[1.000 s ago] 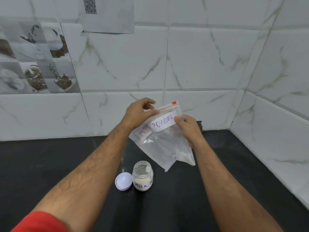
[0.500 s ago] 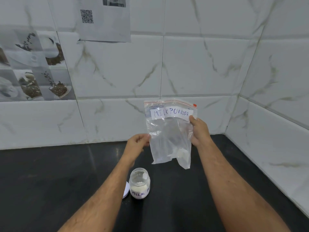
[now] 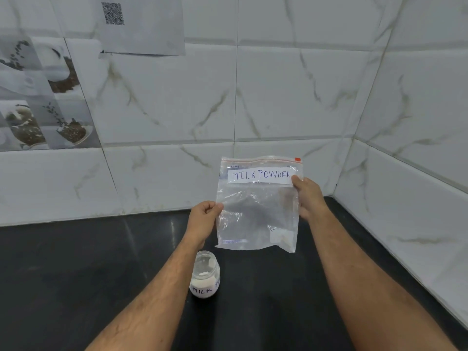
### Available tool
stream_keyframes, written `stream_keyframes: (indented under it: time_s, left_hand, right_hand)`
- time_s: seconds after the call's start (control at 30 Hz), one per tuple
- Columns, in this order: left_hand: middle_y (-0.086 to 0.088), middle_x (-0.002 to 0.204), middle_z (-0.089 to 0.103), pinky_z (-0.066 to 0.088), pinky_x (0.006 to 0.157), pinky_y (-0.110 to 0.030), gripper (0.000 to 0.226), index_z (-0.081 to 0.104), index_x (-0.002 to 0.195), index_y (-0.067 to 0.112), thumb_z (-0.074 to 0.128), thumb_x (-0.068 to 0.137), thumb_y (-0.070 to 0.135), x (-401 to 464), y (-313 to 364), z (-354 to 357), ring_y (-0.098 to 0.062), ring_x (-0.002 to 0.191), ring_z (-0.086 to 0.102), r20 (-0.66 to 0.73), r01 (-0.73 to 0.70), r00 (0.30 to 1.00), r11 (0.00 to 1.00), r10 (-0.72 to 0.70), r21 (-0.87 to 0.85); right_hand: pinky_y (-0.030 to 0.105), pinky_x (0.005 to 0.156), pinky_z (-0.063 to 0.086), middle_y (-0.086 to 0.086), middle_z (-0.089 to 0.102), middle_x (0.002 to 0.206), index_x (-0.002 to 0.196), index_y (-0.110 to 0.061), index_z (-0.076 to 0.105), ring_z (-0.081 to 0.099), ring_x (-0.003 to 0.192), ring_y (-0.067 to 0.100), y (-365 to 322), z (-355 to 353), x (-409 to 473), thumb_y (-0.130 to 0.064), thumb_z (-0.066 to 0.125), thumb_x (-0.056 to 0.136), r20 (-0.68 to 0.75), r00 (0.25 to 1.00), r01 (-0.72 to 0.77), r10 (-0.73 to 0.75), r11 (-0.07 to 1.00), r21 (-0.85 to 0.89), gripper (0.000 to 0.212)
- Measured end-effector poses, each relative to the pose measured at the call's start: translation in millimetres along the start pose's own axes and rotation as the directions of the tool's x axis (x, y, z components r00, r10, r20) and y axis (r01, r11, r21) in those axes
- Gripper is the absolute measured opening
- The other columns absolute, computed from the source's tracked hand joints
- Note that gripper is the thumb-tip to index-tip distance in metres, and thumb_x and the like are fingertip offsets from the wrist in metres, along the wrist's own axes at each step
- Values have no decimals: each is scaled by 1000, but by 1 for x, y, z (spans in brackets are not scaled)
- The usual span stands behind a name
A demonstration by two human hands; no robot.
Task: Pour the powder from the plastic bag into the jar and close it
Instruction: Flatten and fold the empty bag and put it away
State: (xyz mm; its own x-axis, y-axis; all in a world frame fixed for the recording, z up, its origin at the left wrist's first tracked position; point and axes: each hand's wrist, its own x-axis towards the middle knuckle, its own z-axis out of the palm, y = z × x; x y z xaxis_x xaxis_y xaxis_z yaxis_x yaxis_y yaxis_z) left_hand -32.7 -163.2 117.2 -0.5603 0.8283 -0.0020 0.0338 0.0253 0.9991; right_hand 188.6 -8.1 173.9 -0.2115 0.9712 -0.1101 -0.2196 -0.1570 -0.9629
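Note:
A clear zip bag point(image 3: 255, 214) labelled MILK POWDER hangs upright above the black counter, nearly empty, with a small white clump in its lower right corner. My left hand point(image 3: 203, 220) pinches the bag's left edge at mid height. My right hand point(image 3: 309, 196) grips the bag's right edge just below the label. Below the bag stands a small open glass jar point(image 3: 205, 276) marked MILK, with white powder in it. My left forearm hides the jar's lid.
The black counter point(image 3: 76, 274) meets white marble-look wall tiles at the back and on the right, forming a corner point(image 3: 334, 193). A paper sheet with a QR code point(image 3: 141, 24) hangs on the back wall.
The bag went from tilted over the jar to upright and flat. My left hand dropped from the bag's top to its left edge. The lid has gone out of sight behind my left arm.

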Motion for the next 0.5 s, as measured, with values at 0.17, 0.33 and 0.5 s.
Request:
stream_keyframes:
  time_s: [0.17,0.33,0.5]
  left_hand:
    - [-6,72,69,50,62,-29,18,68,81,8,64,95,18,-9,-7,25,-14,61,60,20,30,999,999,-29,-31]
    - [-3,74,70,50,60,-27,19,67,81,11,62,96,21,-18,-23,54,-14,64,63,1,101,995,994,-101,-47]
    - [-11,77,68,53,67,-38,22,66,78,9,63,95,24,-34,-56,76,-23,71,61,-18,184,983,983,-184,-14]
  right_hand:
    - [42,80,58,11,74,97,95,-10,67,71,83,25,8,-28,8,-12,54,102,-40,999,-22,20,999,-48,15]
    - [49,90,58,17,74,108,101,-6,70,71,94,31,27,-54,24,-8,55,99,-39,997,-76,74,995,-71,15]
    - [46,88,59,14,73,115,121,-6,66,71,102,31,63,-85,32,-13,55,101,-70,981,-190,181,970,-151,24]
